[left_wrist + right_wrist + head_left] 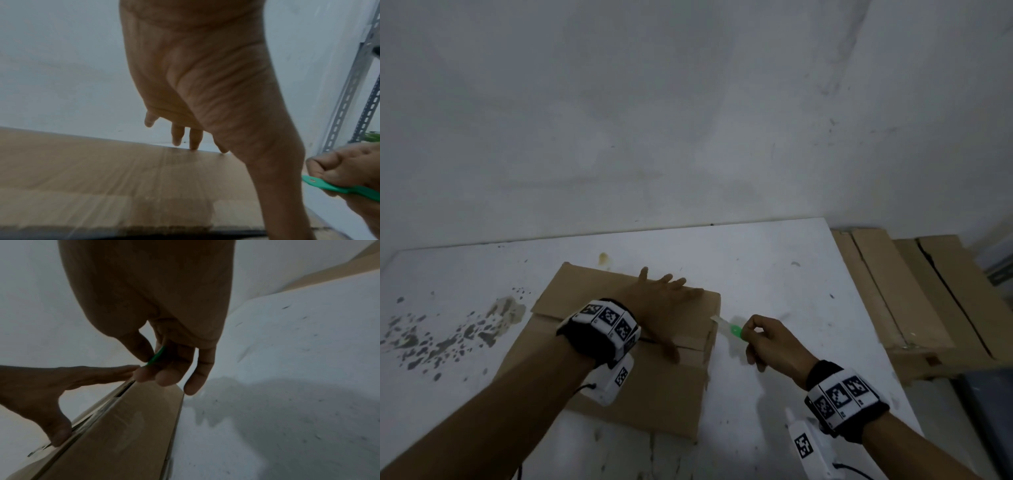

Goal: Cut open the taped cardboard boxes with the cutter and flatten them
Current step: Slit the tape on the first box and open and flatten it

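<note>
Your left hand (659,310) lies flat on top of the cardboard box (619,370), with the fingers straight and spread; the thumb presses near the seam where the two top flaps meet, and the fingertips (194,141) reach the far edge of the box. The box sits on the white table (774,274), a little left of the middle, and in the right wrist view the seam looks already parted a bit at the right end. Your right hand (767,342) is just beside the right end of the box and pinches the green cutter (734,330) between the thumb and the curled fingers. The pale blade end of the cutter points to the left, to the upper right corner of the box, very near the seam; you cannot tell from the pictures if it touches the cardboard. Your left hand covers the middle part of the seam, so it stands in the line of the cutter. On the table at the left there are dark stains (448,335). Beyond the right edge of the table lies a stack of flat cardboard (914,294), well apart from the box. In the left wrist view a metal shelf post (349,91) with holes stands at the right, by the wall.
</note>
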A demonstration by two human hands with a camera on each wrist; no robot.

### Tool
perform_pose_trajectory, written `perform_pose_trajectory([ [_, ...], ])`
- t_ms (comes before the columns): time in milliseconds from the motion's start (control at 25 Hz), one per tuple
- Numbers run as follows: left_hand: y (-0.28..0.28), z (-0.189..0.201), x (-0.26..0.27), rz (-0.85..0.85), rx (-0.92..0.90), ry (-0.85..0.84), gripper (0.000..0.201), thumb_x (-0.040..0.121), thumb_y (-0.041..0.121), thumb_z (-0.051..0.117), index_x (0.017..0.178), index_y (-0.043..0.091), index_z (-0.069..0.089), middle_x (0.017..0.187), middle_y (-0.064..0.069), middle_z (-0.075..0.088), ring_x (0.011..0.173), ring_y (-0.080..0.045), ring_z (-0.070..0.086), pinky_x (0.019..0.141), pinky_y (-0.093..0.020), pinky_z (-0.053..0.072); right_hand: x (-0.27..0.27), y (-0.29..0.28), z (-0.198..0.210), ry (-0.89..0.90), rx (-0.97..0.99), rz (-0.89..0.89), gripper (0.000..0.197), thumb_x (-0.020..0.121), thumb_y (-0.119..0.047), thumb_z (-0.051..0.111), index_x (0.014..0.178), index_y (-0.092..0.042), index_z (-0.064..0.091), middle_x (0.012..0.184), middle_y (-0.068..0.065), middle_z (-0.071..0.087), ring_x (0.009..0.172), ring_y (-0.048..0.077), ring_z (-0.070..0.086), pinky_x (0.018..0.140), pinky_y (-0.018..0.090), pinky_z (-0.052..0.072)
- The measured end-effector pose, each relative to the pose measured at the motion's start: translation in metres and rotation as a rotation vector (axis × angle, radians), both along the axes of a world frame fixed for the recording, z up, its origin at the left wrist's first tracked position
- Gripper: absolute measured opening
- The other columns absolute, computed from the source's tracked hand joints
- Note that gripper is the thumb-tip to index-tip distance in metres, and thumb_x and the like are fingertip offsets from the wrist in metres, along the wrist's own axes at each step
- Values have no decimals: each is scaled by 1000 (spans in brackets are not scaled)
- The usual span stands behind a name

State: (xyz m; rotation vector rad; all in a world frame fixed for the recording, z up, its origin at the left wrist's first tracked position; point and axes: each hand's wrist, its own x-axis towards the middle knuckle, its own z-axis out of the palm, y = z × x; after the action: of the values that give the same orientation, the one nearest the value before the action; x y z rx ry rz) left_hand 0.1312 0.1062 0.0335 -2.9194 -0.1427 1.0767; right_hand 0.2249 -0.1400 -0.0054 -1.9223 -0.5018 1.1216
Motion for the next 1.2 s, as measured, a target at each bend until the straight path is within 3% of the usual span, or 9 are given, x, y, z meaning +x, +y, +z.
perform_pose_trajectory([
  [120, 1, -6, -4, 35, 10, -85, 127, 57, 91, 62, 153, 42, -5, 165, 0, 11, 149, -28, 19, 117, -65, 9, 0, -4, -1, -32, -16, 8, 23, 102, -26, 50, 87, -9, 54, 57, 6, 63, 45, 18, 48, 55, 25, 43],
  [360, -7, -15, -17, 234, -36, -263, 119, 62, 94, 53, 155, 39, 3, 163, -1, 13, 146, -31, 18, 118, -55, 14, 7, 9, -2, -88, -3, -6, 20, 102, -23, 50, 86, -11, 54, 51, 0, 50, 45, 15, 38, 49, 28, 39],
  [480, 2, -9, -18, 235, -93, -166, 117, 68, 86, 59, 157, 39, 0, 167, -1, 0, 151, -31, 7, 121, -52, 11, 13, 20, 2, -175, -29, 55, 20, 102, -20, 47, 87, -10, 56, 55, 1, 46, 48, 16, 36, 49, 29, 39],
  [600, 14, 4, -9, 201, -107, -31, 115, 76, 65, 73, 158, 36, -3, 167, -2, -4, 152, -30, 6, 122, -50, 17, 24, 34, 7, -235, -84, 128, 20, 101, -22, 48, 87, -12, 60, 60, 0, 51, 51, 16, 43, 50, 30, 47],
  [760, 5, 5, 7, 193, -54, 49, 134, 67, 54, 86, 154, 42, -15, 165, -6, -3, 151, -33, 9, 115, -65, 22, 38, 48, 16, -279, -130, 224, 19, 99, -23, 50, 90, -14, 64, 66, 0, 56, 54, 18, 48, 53, 32, 51],
  [840, -2, -3, 9, 184, -18, 30, 138, 64, 52, 88, 153, 43, -18, 162, -9, 8, 147, -35, 19, 111, -67, 27, 43, 50, 20, -304, -150, 300, 18, 98, -22, 50, 91, -15, 65, 70, 2, 58, 53, 17, 48, 50, 30, 51],
  [960, -2, -13, 6, 158, -2, -95, 129, 63, 54, 83, 153, 42, -9, 146, -9, 33, 130, -32, 42, 105, -58, 39, 43, 44, 19, -270, -168, 360, 22, 96, -15, 46, 89, -18, 67, 68, 2, 56, 51, 14, 46, 48, 28, 50],
  [1040, -1, -17, 2, 150, -22, -143, 122, 63, 54, 79, 153, 40, -2, 142, -9, 36, 124, -31, 46, 101, -52, 44, 41, 39, 18, -247, -164, 361, 25, 96, -11, 45, 87, -20, 67, 60, -1, 50, 48, 12, 42, 49, 29, 50],
  [1200, 5, -17, -1, 200, -104, -139, 112, 68, 50, 75, 154, 39, 3, 149, -8, 31, 131, -31, 40, 105, -51, 43, 43, 29, 18, -219, -158, 381, 23, 97, -14, 48, 85, -19, 66, 55, -5, 43, 49, 11, 39, 49, 29, 47],
])
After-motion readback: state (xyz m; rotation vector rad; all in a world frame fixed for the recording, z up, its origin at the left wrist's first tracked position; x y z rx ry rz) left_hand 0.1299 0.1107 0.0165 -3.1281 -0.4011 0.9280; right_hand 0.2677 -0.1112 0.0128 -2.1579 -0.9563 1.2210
